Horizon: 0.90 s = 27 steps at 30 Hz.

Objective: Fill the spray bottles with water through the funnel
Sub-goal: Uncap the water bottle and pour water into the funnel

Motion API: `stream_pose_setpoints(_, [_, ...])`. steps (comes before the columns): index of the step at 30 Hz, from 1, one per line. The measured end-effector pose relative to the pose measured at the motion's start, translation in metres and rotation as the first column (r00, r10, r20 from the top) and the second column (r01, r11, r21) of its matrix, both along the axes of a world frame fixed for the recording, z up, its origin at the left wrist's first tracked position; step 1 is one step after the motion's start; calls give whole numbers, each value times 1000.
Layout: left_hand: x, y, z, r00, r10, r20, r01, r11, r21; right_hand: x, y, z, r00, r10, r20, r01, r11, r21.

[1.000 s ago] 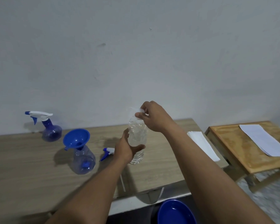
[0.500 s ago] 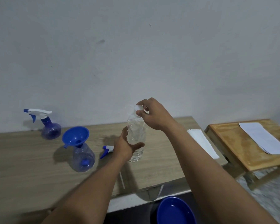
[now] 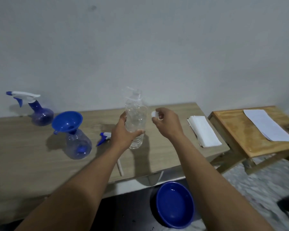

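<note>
Now uncapped water bottle in left hand, cap in right hand beside it

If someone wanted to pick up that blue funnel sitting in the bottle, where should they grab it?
Probably by the wide rim of the funnel, with the grip coming from above. Its bowl opens upward and leans a little, while its narrow spout sits inside the neck of the clear spray bottle, so only the rim and the small tab at its left edge are free to pinch.
</note>
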State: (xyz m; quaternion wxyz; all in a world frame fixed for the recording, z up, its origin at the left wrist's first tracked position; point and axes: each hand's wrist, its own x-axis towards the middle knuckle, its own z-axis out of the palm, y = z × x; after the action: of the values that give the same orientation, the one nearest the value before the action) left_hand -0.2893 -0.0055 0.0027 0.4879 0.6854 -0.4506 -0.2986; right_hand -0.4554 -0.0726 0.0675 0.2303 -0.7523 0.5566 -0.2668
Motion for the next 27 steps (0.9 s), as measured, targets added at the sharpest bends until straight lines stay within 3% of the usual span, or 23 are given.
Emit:
stream_pose_setpoints(8, [-1,1,-13,999,21,-36,-24,998,-63,-14,15,-105,966,74,-248,-13,970,241])
stream_pose_setpoints(11, [-4,2,-19,998,32,-59,-36,997,-66,-16,23,-131,957,97,-274,-11,954,300])
stream_pose_setpoints(17, [-10,6,-16,999,38,-30,-41,995,-94,-16,20,-135,939,159,-306,-69,956,284])
stream_pose_setpoints(20, [-9,9,-19,999,45,-20,-46,997,-54,-15,15,-122,968,137,-210,-77,960,270])
stream_pose_setpoints(23, [-10,14,-16,999,48,-6,-48,999,-13,-5,15,-94,995,98,12,-98,975,197])
stream_pose_setpoints(27, [-7,28,-15,996,76,52,-76,997,3,16,23,-50,955,162,247,-194,975,111])
